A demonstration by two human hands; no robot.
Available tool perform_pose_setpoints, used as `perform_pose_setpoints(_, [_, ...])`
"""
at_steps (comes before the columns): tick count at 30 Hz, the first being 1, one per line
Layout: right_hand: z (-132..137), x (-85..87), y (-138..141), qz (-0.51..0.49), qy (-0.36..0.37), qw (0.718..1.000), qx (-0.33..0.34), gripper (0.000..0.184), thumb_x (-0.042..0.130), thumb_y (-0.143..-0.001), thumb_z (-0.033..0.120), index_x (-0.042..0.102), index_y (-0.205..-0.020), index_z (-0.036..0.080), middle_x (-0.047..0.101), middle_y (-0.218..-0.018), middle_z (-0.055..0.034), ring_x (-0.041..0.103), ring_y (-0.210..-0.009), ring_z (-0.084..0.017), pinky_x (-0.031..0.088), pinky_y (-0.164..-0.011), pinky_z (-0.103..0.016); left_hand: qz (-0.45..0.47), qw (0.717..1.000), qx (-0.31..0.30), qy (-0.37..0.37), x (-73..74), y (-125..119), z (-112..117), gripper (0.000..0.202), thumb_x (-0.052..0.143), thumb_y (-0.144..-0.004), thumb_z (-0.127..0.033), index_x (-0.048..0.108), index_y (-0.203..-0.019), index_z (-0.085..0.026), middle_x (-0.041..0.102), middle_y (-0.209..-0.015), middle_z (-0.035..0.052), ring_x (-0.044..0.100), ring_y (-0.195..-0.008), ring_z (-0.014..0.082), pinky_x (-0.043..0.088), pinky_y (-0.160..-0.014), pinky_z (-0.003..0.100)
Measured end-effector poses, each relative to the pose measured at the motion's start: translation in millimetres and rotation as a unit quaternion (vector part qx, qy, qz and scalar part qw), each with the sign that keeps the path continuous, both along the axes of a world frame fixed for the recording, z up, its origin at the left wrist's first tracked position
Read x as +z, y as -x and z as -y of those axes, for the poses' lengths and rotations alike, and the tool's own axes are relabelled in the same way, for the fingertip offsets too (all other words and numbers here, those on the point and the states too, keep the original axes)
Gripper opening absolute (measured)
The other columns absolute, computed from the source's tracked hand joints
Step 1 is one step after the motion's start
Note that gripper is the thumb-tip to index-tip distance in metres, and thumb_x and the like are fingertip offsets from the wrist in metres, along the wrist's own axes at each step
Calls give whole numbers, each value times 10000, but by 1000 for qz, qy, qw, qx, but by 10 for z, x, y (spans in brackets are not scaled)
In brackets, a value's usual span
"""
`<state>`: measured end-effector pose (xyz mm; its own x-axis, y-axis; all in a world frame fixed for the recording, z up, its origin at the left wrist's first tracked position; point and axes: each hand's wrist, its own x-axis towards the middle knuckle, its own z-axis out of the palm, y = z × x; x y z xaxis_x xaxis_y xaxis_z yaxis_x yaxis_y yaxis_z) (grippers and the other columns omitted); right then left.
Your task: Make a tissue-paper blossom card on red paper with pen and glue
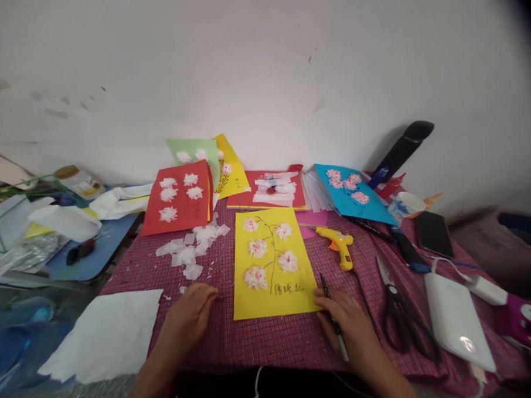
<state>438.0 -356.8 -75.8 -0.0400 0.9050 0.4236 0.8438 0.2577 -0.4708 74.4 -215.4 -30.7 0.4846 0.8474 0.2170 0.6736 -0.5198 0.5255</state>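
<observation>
Closest to me is a thin white cord (257,387). My left hand (191,311) is curled over the red checked cloth (228,341); I can't tell if it holds anything. A yellow paper sheet (265,301) with five pink-and-white flowers (288,261) lies between my hands. My right hand (347,318) holds a skinny black-and-white pen (325,286).

Yellow sheet (256,305), centre of frame: matt, smooth paper. Flowers (288,261) on it: thin, crumpled tissue, rough in texture. Pen (337,331), lower right of centre: smooth plastic in appearance. Surface (263,347): checked woven cloth, matt. Glue gun (337,237), right of centre: smooth plastic body. Scissors (393,294), lower right: metal blades, plastic handles. Power bank (458,317), lower right: glossy plastic. Wall (260,76), upper frame: matt, scuffed.
</observation>
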Motion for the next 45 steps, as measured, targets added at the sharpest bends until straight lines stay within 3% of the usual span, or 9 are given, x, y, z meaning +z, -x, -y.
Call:
perform_pose_setpoints(10, [-25, 51, 139, -19, -19, 999, -33, 273, 572, -920, 136, 595, -1173, 235, 696, -1115, -113, 697, -980, -264, 587, -839, -440, 99, 985, 110, 94, 309, 137, -26, 185, 598, -882, -435, 691, -880, -276, 726, -903, 11, 681, -830, 216, 535, -776, 322])
perform_pose_setpoints(20, [-33, 53, 138, -10, -28, 999, -42, 223, 570, -937, 167, 603, -1146, 237, 711, -1078, -112, 706, -935, -253, 605, -790, -410, 263, 930, 129, 222, 303, 198, -101, 192, 610, -891, -424, 613, -923, -234, 717, -819, 6, 683, -803, 192, 540, -767, 313])
perform_pose_setpoints(26, [-40, 29, 127, -8, -40, 998, -44, 204, 573, -943, 186, 615, -1138, 226, 723, -1063, -113, 711, -919, -253, 609, -783, -401, 513, 811, 156, 232, 372, 150, -187, 166, 629, -903, -381, 567, -1007, -267, 470, -592, -95, 514, -513, 104, 540, -655, 292])
perform_pose_setpoints(28, [-41, 19, 121, -7, -43, 998, -45, 218, 580, -938, 195, 621, -1150, 226, 729, -1068, -109, 713, -918, -255, 609, -786, -401, 479, 831, 147, 242, 357, 128, -219, 269, 675, -874, -361, 595, -1115, -272, 551, -663, -77, 567, -555, 110, 540, -662, 286])
perform_pose_setpoints(30, [-43, 15, 119, -13, -40, 998, -47, 220, 580, -937, 200, 630, -1150, 230, 730, -1074, -105, 714, -923, -255, 609, -789, -396, 401, 865, 120, 278, 307, 66, -260, 428, 721, -828, -351, 604, -1230, -263, 692, -952, 11, 684, -783, 169, 560, -745, 316])
perform_pose_setpoints(32, [-43, 14, 119, -21, -36, 998, -48, 217, 579, -939, 203, 635, -1146, 235, 730, -1076, -103, 714, -926, -256, 608, -791, -395, 353, 874, 89, 321, 232, -54, -316, 527, 749, -785, -351, 601, -1282, -257, 649, -1283, 87, 682, -1057, 244, 557, -872, 365])
perform_pose_setpoints(34, [-38, 10, 118, -25, -34, 998, -49, 221, 581, -940, 203, 635, -1151, 239, 727, -1082, -104, 713, -934, -259, 608, -797, -401, 352, 865, 79, 349, 158, -224, -387, 544, 761, -756, -345, 610, -1270, -245, 586, -1403, 111, 609, -1233, 288, 501, -1015, 418])
perform_pose_setpoints(38, [-21, -37, 95, -27, -42, 998, -45, 249, 587, -937, 201, 629, -1180, 238, 720, -1119, -109, 709, -978, -269, 608, -824, -419, 382, 831, 81, 397, 94, -562, -538, 502, 739, -757, -310, 620, -1234, -204, 610, -1369, 147, 578, -1276, 317, 442, -1082, 473])
perform_pose_setpoints(45, [-24, -123, 61, -20, -41, 998, -46, 244, 601, -924, 200, 629, -1164, 234, 724, -1101, -102, 711, -959, -266, 604, -819, -414, 427, 798, 121, 408, 35, -789, -691, 528, 740, -758, -296, 569, -1239, -165, 689, -1123, 128, 692, -938, 223, 534, -774, 321])
